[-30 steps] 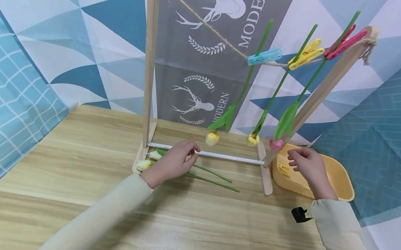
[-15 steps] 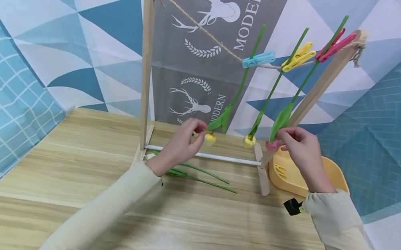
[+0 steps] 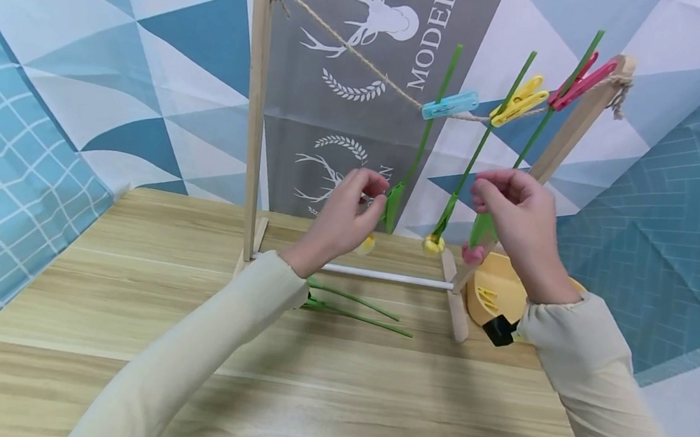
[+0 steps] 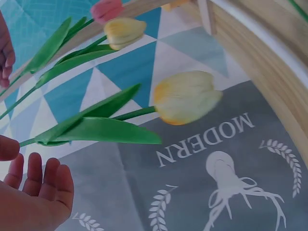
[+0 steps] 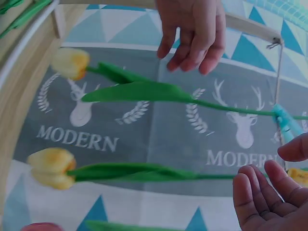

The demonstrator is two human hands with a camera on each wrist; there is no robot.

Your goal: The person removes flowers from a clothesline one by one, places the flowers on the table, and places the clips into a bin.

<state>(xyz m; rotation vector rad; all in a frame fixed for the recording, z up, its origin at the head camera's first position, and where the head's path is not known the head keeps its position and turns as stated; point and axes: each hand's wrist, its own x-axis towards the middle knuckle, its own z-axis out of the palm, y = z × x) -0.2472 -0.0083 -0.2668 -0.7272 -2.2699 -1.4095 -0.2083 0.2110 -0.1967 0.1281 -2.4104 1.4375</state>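
Three tulips hang head down from a twine line [image 3: 354, 48]. A blue clothespin [image 3: 449, 106] grips the stem of a pale yellow tulip [image 4: 187, 98]. Beside it a yellow clothespin [image 3: 518, 102] holds another yellow tulip [image 3: 433, 243]. Farthest right, a red clothespin [image 3: 581, 86] holds a pink tulip [image 3: 472, 254]. My left hand [image 3: 342, 216], fingers loosely bent and holding nothing, is near the first tulip's leaves; whether it touches them I cannot tell. My right hand [image 3: 521, 228] hovers in front of the pink tulip's stem, partly hiding it, with nothing in its relaxed fingers.
The twine is tied between two wooden posts [image 3: 254, 118], joined low down by a white rod [image 3: 389, 276]. Green tulip stems [image 3: 359, 316] lie on the table [image 3: 333, 393], their heads hidden by my left arm. At right stands an orange-yellow basin [image 3: 509, 301] with yellow clothespins [image 3: 486, 299].
Both hands have risen from low near the table and the basin towards the hanging tulips. The left also moved right, the right hand slightly left. The tulips stay clipped.
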